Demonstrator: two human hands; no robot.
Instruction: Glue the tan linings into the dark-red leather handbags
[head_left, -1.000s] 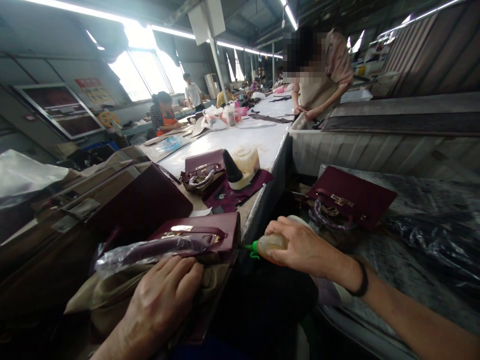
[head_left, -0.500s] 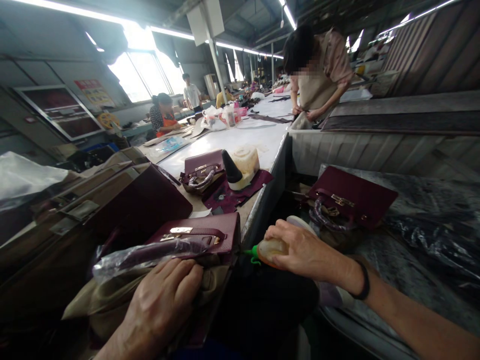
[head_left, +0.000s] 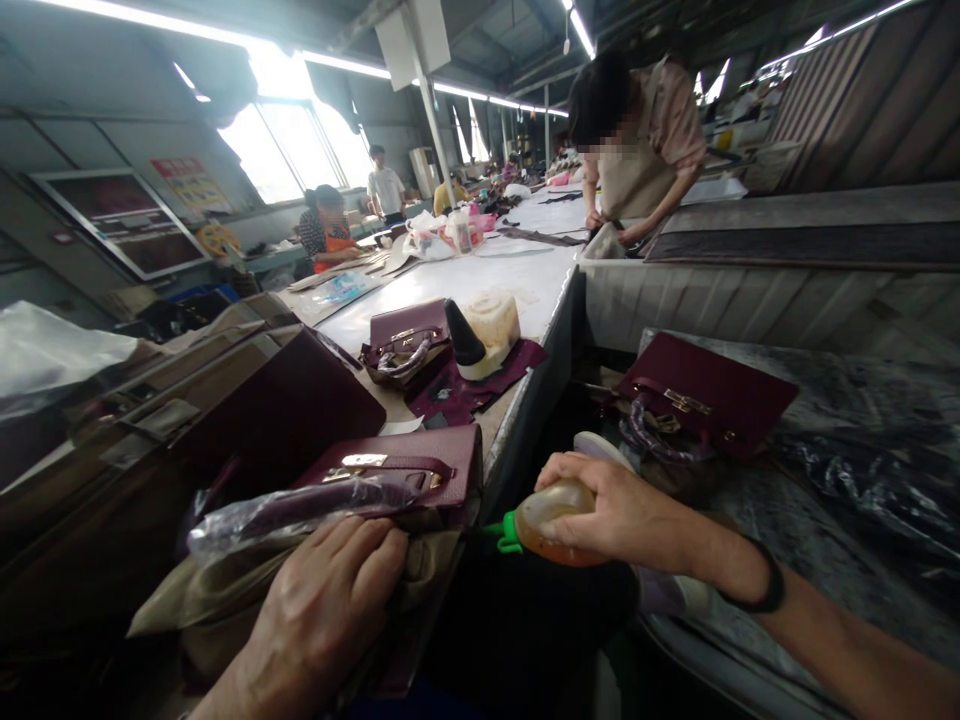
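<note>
My left hand (head_left: 322, 595) has its fingers curled over the near edge of a burgundy handbag (head_left: 463, 462), gripping it at the bunched olive lining (head_left: 431, 560). The bag lies on its side, with gold metal fittings and a handle (head_left: 300, 512) wrapped in clear plastic. In my right hand (head_left: 622, 510) is a translucent squeeze bottle (head_left: 559, 522) with a green nozzle cap and amber liquid inside. The bottle is tilted sideways, its nozzle pointing left at the bag's right edge. Whether the tip touches the bag is too dark to tell.
A second burgundy bag (head_left: 409, 330) and a stained glue container (head_left: 495, 320) with a black cone stand on the long table (head_left: 536, 270). Another bag (head_left: 712, 390) lies at right. Large burgundy panels (head_left: 292, 400) lean at left. A co-worker (head_left: 637, 150) bends over a grey bin (head_left: 675, 300).
My right hand has shifted slightly down and toward me with the bottle, showing more of its amber contents. My left hand and the handbag stay nearly in place.
</note>
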